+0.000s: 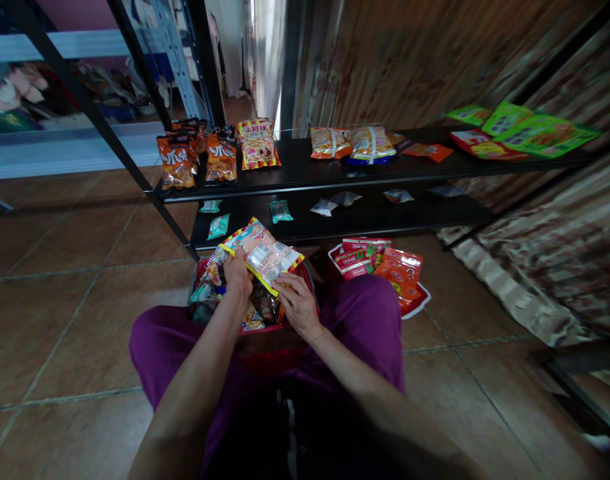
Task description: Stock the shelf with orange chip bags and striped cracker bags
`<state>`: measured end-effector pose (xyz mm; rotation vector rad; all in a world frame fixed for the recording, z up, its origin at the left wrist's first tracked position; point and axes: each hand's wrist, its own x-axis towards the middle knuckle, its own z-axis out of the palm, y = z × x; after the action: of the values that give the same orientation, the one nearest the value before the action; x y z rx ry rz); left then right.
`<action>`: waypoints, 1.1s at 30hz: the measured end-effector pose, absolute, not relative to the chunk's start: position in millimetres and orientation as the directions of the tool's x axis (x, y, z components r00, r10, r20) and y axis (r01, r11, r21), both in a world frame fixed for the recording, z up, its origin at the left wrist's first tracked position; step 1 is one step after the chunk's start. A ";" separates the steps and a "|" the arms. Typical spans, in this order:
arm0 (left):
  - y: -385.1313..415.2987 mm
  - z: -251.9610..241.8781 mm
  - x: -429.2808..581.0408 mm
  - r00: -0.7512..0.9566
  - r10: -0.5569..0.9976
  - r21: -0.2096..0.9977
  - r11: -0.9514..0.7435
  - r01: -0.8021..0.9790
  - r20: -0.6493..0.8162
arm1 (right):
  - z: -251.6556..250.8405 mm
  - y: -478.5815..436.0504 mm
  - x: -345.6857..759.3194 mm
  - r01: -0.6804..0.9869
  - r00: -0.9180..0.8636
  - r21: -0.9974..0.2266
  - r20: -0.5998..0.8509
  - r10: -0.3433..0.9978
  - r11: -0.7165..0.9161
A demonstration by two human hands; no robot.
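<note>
A snack bag (267,253) with yellow edges and a pale printed face is tilted above a red basket (312,283) between my knees. My left hand (238,277) grips the bag at its left side. The lower right corner of the same bag is pinched by my right hand (297,303). Beneath both hands, the basket holds a pile of mixed snack packets (265,303), partly hidden by the bag and my hands.
A black shelf rack (295,175) ahead carries orange bags (177,163), a red-and-yellow bag (258,143) and green packets (539,130). Small packets (281,211) lie on its lower level. A white-rimmed basket (422,303) with red and orange packets stands beyond my right knee.
</note>
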<state>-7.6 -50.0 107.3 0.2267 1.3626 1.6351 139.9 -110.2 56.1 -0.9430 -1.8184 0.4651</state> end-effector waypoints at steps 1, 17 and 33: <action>-50.5 106.6 -7.5 -0.524 0.744 0.831 0.076 -0.551 -0.415 | 56.8 -110.3 140.3 0.400 -0.207 -0.673 0.595 0.777 0.622; -66.7 83.5 -44.4 -0.263 0.936 0.775 0.016 -0.632 -0.234 | 92.4 -91.3 149.2 0.345 -0.004 -0.811 0.502 0.865 0.472; -83.8 103.6 -33.4 -0.115 0.986 0.915 0.063 -0.399 -0.118 | 109.9 -64.0 129.0 -0.453 -0.156 -0.838 -0.262 0.953 -0.304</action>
<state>-33.4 -83.8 103.6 0.7725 1.0405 1.4028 129.0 -64.0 109.9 -0.9876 -0.7367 1.6801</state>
